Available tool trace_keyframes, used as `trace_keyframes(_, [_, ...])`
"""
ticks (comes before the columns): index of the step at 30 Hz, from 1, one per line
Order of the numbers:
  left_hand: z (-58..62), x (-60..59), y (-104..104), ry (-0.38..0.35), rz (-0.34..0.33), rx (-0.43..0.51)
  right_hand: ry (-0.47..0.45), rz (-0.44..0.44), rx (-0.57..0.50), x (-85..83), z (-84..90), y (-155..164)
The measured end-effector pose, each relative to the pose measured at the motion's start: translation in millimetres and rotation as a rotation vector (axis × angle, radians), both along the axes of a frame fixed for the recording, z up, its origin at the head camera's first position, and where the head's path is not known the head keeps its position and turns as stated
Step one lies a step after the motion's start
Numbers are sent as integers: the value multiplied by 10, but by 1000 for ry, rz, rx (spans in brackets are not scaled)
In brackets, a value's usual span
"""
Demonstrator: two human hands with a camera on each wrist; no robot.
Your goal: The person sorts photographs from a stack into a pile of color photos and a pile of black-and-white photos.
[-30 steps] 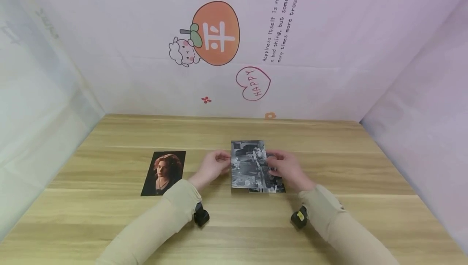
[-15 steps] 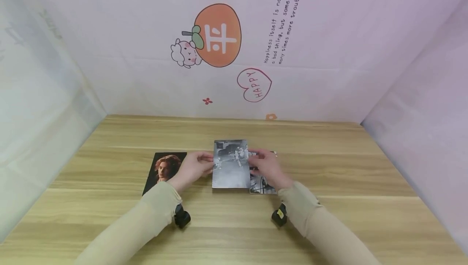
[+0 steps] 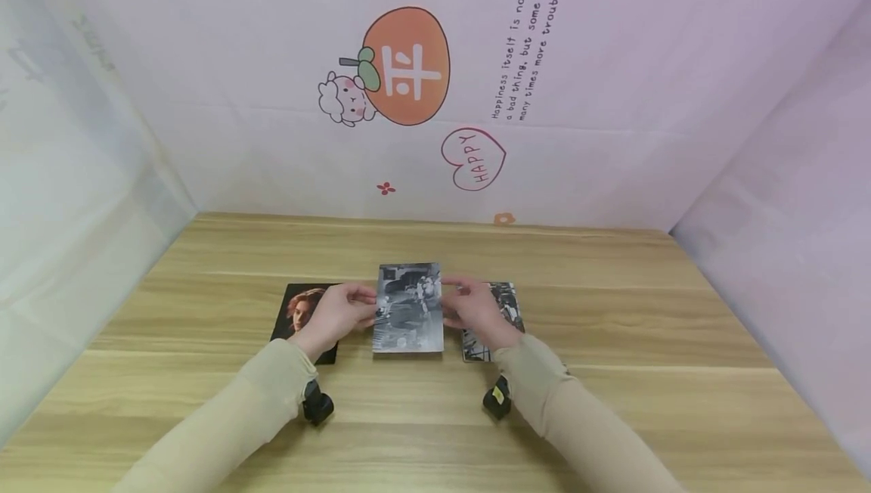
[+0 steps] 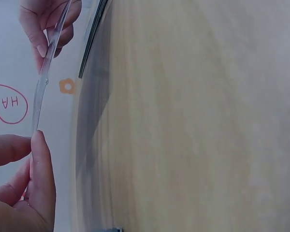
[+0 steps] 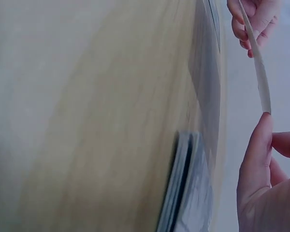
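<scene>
A black-and-white photo (image 3: 408, 308) is held just above the wooden table (image 3: 612, 311) by both hands. My left hand (image 3: 343, 310) pinches its left edge and my right hand (image 3: 469, 308) pinches its right edge. In the left wrist view the photo (image 4: 47, 67) shows edge-on between thumb and fingers; the right wrist view shows the photo (image 5: 258, 67) the same way. A small stack of photos (image 3: 500, 323) lies on the table behind my right hand. A colour portrait photo (image 3: 302, 311) lies flat under my left wrist, partly hidden.
Printed pink cloth walls (image 3: 435, 100) close the table at the back and on both sides. A small black wrist camera (image 3: 317, 407) hangs under the left sleeve and another wrist camera (image 3: 497, 399) under the right. Bare wood stretches in front.
Both hands have carried the black-and-white photo leftward off the stack, toward the portrait photo. The stack on the right is now uncovered.
</scene>
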State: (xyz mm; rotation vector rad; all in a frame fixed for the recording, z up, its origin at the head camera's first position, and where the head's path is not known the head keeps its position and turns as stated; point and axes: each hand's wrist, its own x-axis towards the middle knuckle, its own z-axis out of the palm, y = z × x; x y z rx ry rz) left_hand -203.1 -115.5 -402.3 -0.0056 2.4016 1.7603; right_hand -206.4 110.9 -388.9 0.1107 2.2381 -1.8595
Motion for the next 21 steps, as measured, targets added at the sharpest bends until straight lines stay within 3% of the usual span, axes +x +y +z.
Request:
trace_keyframes(11, [-20,35,-27,-50,19,-21,-49,-18,33,-35,-54,-92])
trace_keyframes(21, [5,62,-44,-87,-38,-58,-74,19,98,-68,-36,-120])
